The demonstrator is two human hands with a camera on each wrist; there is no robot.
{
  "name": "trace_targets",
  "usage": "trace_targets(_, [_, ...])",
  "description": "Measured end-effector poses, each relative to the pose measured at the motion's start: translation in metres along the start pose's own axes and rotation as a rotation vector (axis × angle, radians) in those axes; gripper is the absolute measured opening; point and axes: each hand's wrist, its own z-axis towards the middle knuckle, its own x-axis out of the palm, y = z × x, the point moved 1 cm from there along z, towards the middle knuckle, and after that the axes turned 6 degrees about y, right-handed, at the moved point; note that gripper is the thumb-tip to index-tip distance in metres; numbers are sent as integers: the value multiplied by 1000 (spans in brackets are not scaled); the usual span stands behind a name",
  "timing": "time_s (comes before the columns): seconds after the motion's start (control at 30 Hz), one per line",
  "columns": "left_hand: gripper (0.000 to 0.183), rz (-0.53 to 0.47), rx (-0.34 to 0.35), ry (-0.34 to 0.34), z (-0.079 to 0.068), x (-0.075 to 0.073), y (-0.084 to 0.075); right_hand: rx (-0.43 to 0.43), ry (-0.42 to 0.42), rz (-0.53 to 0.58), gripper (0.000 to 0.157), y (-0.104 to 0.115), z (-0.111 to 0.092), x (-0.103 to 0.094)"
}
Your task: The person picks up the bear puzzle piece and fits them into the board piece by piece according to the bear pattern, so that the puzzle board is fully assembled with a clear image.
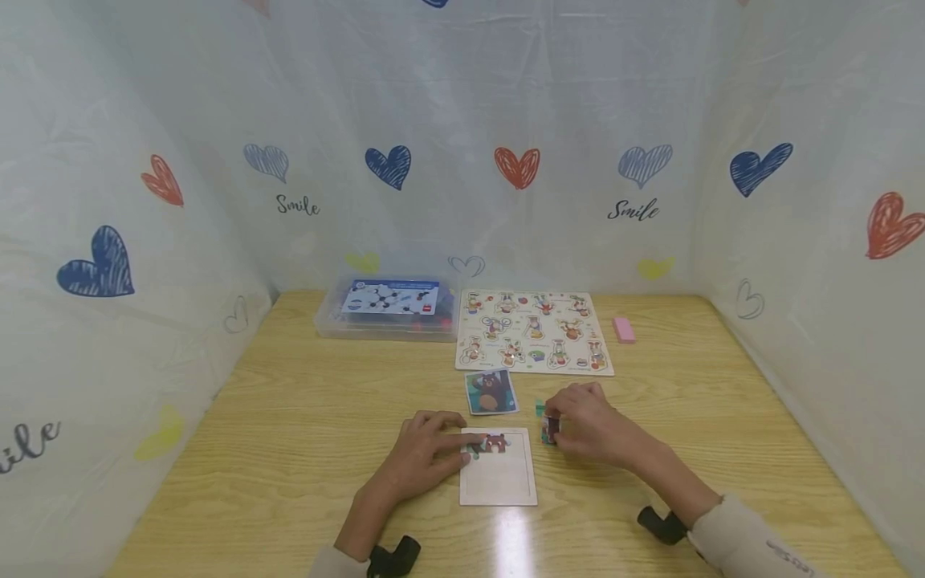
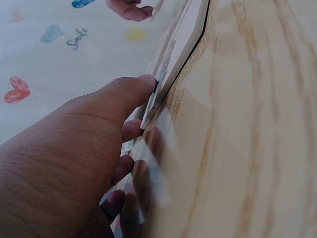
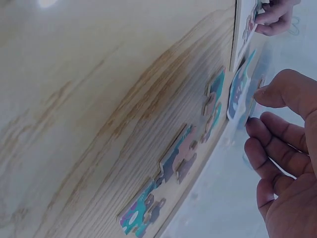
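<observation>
One left hand (image 1: pixel 422 457) lies with its fingers spread and gripping nothing, at the left edge of a pale puzzle tray (image 1: pixel 499 483) on the table (image 1: pixel 289 441). Its extended index finger reaches over the top left of the tray, covering part of the laid pieces (image 1: pixel 495 443), which sit along the far edge and show a brown bear's head. Below them the tray floor is bare. Right of the tray, well apart from the left hand, loose pieces (image 3: pixel 176 156) in teal and brown lie on the table. The right hand (image 1: pixel 588 421) is over them, hiding some from above; its thumb and index fingertip are close together, but I cannot tell whether a piece is pinched there.

Farther back on the left is a clear plastic box (image 1: pixel 328 321) with a blue label. Just beyond the tray lies a bear card (image 1: pixel 491 392), between it and a large figure board (image 1: pixel 487 345) that stretches right from the box. A pink block (image 1: pixel 624 330) rests near the board's right side. Behind everything hangs a white curtain (image 1: pixel 448 96) printed with hearts and the word "Smile".
</observation>
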Motion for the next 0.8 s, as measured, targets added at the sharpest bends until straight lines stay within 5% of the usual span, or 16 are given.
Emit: trace_targets(0.8, [31, 1, 25, -8, 0, -1, 0, -24, 77, 23, 22, 16, 10, 8])
